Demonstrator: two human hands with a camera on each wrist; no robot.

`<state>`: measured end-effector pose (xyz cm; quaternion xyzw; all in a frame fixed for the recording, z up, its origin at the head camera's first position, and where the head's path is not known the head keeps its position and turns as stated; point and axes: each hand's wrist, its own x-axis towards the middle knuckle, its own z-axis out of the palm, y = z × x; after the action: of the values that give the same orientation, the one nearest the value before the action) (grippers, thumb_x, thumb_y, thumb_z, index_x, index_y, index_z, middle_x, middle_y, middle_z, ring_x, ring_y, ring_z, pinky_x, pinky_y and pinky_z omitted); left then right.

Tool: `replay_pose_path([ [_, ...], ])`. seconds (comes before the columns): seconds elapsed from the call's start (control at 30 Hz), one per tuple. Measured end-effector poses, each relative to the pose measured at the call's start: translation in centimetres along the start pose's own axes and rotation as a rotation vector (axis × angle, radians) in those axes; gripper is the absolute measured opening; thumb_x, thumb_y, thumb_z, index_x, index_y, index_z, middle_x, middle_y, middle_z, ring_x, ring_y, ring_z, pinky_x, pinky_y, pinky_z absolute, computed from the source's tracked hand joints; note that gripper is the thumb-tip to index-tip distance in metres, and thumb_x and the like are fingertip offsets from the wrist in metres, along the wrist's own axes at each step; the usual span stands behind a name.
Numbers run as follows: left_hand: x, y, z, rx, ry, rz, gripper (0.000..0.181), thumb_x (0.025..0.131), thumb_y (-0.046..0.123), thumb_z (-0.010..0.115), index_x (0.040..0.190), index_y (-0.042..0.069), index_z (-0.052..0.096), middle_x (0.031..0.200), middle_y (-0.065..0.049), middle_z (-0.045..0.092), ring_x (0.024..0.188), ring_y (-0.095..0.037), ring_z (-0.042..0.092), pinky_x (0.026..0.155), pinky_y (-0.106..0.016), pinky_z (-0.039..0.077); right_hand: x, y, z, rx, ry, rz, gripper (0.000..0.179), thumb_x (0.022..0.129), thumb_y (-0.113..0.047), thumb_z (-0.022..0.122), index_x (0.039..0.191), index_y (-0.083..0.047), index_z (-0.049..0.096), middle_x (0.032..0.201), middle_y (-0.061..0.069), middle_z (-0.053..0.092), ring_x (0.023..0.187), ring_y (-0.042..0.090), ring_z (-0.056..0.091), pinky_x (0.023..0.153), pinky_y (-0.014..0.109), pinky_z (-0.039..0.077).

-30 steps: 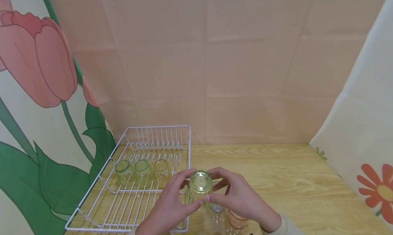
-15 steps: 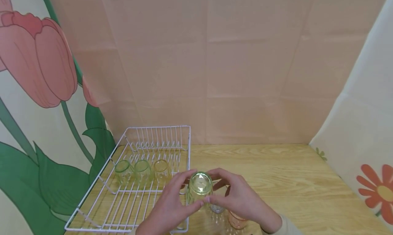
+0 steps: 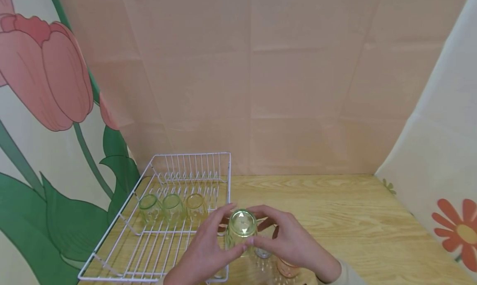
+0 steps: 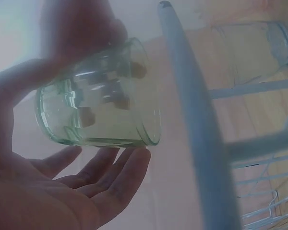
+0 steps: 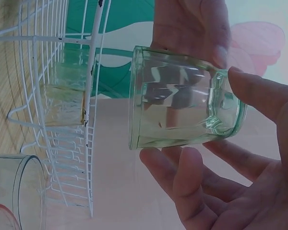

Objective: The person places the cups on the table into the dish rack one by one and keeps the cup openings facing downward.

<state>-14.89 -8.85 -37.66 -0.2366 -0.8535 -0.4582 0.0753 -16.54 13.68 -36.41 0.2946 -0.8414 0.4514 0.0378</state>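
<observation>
Between both hands is a green-tinted drinking glass, upside down with its thick base up. My left hand holds it from the left, thumb at the near side and fingers along the far side. From the right, my right hand grips it the same way, and the thumb tips meet in front. In the right wrist view the glass looks empty, its open rim away from the palm. Partly hidden under the right hand, a clear glass and an orange glass stand on the table.
A white wire dish rack stands at the left, its right edge close to the left hand. Two green glasses and an amber glass sit upside down in it. Wood-grain table extends to the right, with a pinkish cloth behind.
Both hands stay almost in place around the green glass. The bright reflection on its base has changed shape, and the glass sits very slightly lower in the head view.
</observation>
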Motion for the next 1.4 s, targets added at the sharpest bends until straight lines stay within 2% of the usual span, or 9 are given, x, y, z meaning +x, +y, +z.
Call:
replay_pose_path([
  [0.1, 0.0, 0.0, 0.0, -0.001, -0.007, 0.003, 0.073, 0.084, 0.054, 0.075, 0.146, 0.032, 0.043, 0.126, 0.012, 0.057, 0.112, -0.013, 0.057, 0.091, -0.033, 0.053, 0.0, 0.0, 0.0, 0.001, 0.001, -0.004, 0.048, 0.083, -0.043, 0.08, 0.126, -0.033, 0.062, 0.116, -0.011, 0.069, 0.092, 0.013, 0.067, 0.057, 0.029, 0.054],
  [0.3, 0.1, -0.1, 0.0, -0.002, -0.01, 0.028, 0.068, 0.083, 0.04, 0.081, 0.142, 0.031, 0.048, 0.132, 0.011, 0.055, 0.112, -0.01, 0.057, 0.093, -0.031, 0.053, -0.1, 0.1, 0.0, 0.013, -0.001, 0.002, 0.049, 0.081, -0.044, 0.081, 0.126, -0.033, 0.063, 0.117, -0.011, 0.069, 0.094, 0.015, 0.066, 0.058, 0.028, 0.054],
  [0.43, 0.1, -0.1, -0.1, 0.003, -0.01, 0.031, 0.07, 0.082, 0.045, 0.081, 0.142, 0.031, 0.048, 0.133, 0.012, 0.055, 0.113, -0.011, 0.057, 0.093, -0.033, 0.053, -0.1, 0.1, 0.0, 0.014, -0.001, 0.0, 0.05, 0.081, -0.045, 0.082, 0.125, -0.032, 0.063, 0.118, -0.01, 0.069, 0.095, 0.016, 0.067, 0.059, 0.028, 0.054],
  [0.67, 0.2, -0.1, -0.2, 0.015, 0.004, 0.071, 0.063, 0.081, 0.049, 0.079, 0.135, 0.031, 0.053, 0.126, 0.015, 0.056, 0.111, -0.008, 0.057, 0.092, -0.034, 0.054, -0.1, 0.1, -0.1, 0.012, 0.005, -0.018, 0.05, 0.08, -0.044, 0.082, 0.125, -0.031, 0.064, 0.119, -0.009, 0.07, 0.096, 0.016, 0.068, 0.057, 0.028, 0.053],
  [0.83, 0.0, -0.1, -0.4, 0.011, 0.004, 0.063, 0.062, 0.081, 0.053, 0.078, 0.134, 0.032, 0.054, 0.121, 0.015, 0.056, 0.11, -0.008, 0.056, 0.091, -0.031, 0.054, -0.1, 0.1, 0.0, 0.024, -0.018, -0.026, 0.051, 0.081, -0.042, 0.082, 0.127, -0.03, 0.063, 0.12, -0.009, 0.069, 0.097, 0.016, 0.067, 0.056, 0.028, 0.053],
  [1.0, -0.1, -0.3, -0.6, -0.022, -0.001, 0.068, 0.062, 0.08, 0.04, 0.084, 0.134, 0.032, 0.054, 0.123, 0.013, 0.056, 0.112, -0.01, 0.057, 0.092, -0.029, 0.054, -0.1, 0.2, 0.1, 0.028, -0.037, -0.036, 0.053, 0.082, -0.041, 0.081, 0.13, -0.028, 0.061, 0.122, -0.007, 0.068, 0.098, 0.016, 0.067, 0.056, 0.027, 0.053],
  [1.27, -0.3, -1.2, -1.4, -0.046, 0.038, 0.036, 0.064, 0.076, 0.03, 0.089, 0.131, 0.033, 0.056, 0.117, 0.012, 0.056, 0.11, -0.014, 0.059, 0.09, -0.028, 0.055, -0.1, 0.4, 0.0, 0.01, -0.027, -0.007, 0.049, 0.087, -0.029, 0.08, 0.131, -0.025, 0.06, 0.123, -0.004, 0.067, 0.098, 0.016, 0.067, 0.058, 0.028, 0.054],
  [1.4, -0.6, -1.7, -2.2, -0.041, 0.075, -0.013, 0.063, 0.074, 0.03, 0.09, 0.129, 0.032, 0.057, 0.115, 0.012, 0.058, 0.107, -0.014, 0.061, 0.088, -0.028, 0.055, -0.1, 0.6, -0.1, -0.008, -0.009, 0.01, 0.042, 0.09, -0.023, 0.075, 0.13, -0.025, 0.06, 0.123, -0.004, 0.068, 0.097, 0.013, 0.067, 0.059, 0.028, 0.054],
])
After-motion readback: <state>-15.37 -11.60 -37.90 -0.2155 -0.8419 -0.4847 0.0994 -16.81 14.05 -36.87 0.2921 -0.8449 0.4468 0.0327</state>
